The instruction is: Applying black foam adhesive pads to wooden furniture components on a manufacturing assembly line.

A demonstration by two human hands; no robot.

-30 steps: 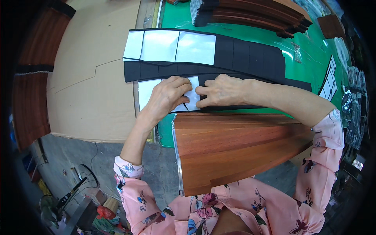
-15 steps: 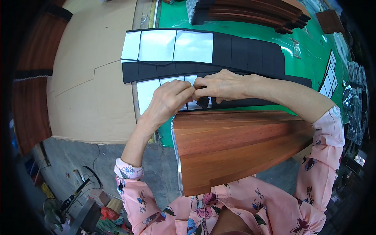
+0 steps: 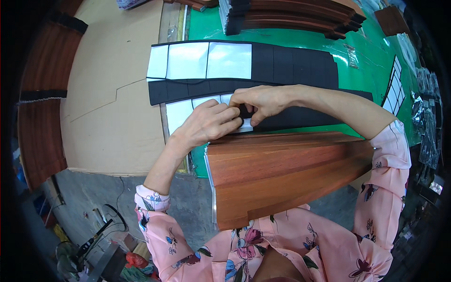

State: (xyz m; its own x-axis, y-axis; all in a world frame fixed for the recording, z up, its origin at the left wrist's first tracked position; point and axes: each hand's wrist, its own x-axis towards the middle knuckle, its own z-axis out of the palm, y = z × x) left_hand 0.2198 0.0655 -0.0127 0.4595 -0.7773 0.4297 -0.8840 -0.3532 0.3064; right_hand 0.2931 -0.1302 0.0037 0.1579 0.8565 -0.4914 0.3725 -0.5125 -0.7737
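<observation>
My left hand (image 3: 212,123) is closed at the near black sheet, its fingertips pinching a small black foam piece (image 3: 245,113) that is mostly hidden by the fingers. Just to the right, my right hand (image 3: 266,102) curls over the same spot with its index finger bent and thumb lowered; what its fingertips hold is hidden. Under both hands lies the near black foam sheet (image 3: 300,113), divided into panels, with white backing (image 3: 176,113) showing at its left end. Between me and the sheet rests a reddish-brown wood-grain panel (image 3: 282,171) with a stepped edge.
Beyond my hands lies another black sheet (image 3: 305,66) with white panels (image 3: 188,61). Stacked wood-grain panels (image 3: 291,19) stand at the back of the green table (image 3: 352,84). Cardboard (image 3: 108,103) covers the left side. Clear plastic bags (image 3: 426,122) hang at the right.
My left hand has shifted right and slightly lower, its fingers curled tighter. The right hand's thumb has dropped lower, and the dangling black piece is now mostly covered. The view has shifted slightly.
</observation>
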